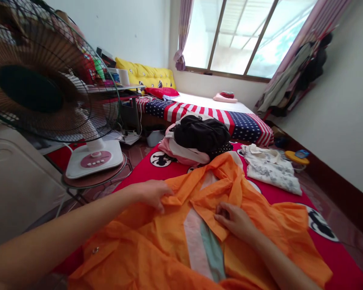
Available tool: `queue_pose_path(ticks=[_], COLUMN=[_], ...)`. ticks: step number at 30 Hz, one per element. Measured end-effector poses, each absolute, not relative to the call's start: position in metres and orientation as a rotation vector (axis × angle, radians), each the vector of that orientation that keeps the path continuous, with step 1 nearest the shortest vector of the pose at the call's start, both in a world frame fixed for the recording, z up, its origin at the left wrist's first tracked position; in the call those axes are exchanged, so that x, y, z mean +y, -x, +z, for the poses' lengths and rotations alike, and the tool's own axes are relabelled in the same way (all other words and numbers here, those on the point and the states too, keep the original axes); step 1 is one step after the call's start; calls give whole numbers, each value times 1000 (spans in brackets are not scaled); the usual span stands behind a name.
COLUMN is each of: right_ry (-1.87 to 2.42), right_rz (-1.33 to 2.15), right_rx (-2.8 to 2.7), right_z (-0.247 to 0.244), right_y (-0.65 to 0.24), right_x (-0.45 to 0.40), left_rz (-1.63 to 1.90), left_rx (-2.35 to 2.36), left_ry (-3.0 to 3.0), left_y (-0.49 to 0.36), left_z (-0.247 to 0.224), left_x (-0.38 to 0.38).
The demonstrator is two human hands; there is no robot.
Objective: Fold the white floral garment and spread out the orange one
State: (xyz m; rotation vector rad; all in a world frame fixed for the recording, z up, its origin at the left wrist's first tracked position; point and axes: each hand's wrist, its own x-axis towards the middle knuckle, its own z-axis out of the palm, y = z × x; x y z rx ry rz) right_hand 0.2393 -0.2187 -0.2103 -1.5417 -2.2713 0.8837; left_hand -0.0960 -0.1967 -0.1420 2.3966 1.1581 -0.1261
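Seen from the head camera, the left hand (153,194) sits at lower centre, its fingers curled in a narrow pinch on a fold of the orange shirt (172,245), with the cloth bunched up under them. The right hand (234,220) lies just to the right on a flap of the same shirt, fingers bent over the edge, though I cannot tell whether it is pinching or only pressing. The shirt spreads across the bottom of the frame, rumpled, showing a pale lining and a teal strip between the hands, with a small metal snap (95,250) at lower left. It lies on a red mattress (345,266) with a cartoon print. Just above it, at centre, sits a heap of clothes: black cloth (201,133) on top of a pink garment (181,151). To the right of the heap lies a white floral shirt (270,169). A fan (30,88) fills the upper left, its base (93,159) on a round stool (93,177). Farther back is a bed with a stars-and-stripes cover (238,125), a yellow cushion (147,72) and a red pillow (161,92), beneath a window (242,40) at upper centre, while clothes (296,76) hang on the right wall
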Motion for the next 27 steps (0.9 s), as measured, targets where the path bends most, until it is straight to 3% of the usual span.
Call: queue_pose_path(ticks=[3, 5, 8, 11, 14, 19, 24, 27], right_ry=[1551, 1547, 1552, 1533, 1507, 1475, 1519, 1560], right_rz=[862, 863, 877, 890, 873, 857, 1126, 896], right_rx=[-2273, -2275, -2260, -2240, -2253, -2241, -1965, -1691], right_z=[-211, -212, -210, -207, -206, -205, -165, -119], right_y=[-239, -238, -239, -242, -245, -239, -253, -287], right_x=[-219, -219, -221, -224, -227, -230, -203, -163], left_rz=[-339, -290, 229, 634, 693, 529, 523, 496], left_rx=[1097, 1324, 2061, 2411, 2266, 1502, 1576, 1577], left_ry=[-2469, -2465, -2405, -2345, -2464, -2535, -2566, -2594], left_y=[88, 97, 121, 131, 106, 33, 9, 12], left_z=[-135, -127, -109, -99, -119, -199, -241, -243], left_x=[-208, -195, -158, -133, -137, -178, -194, -191])
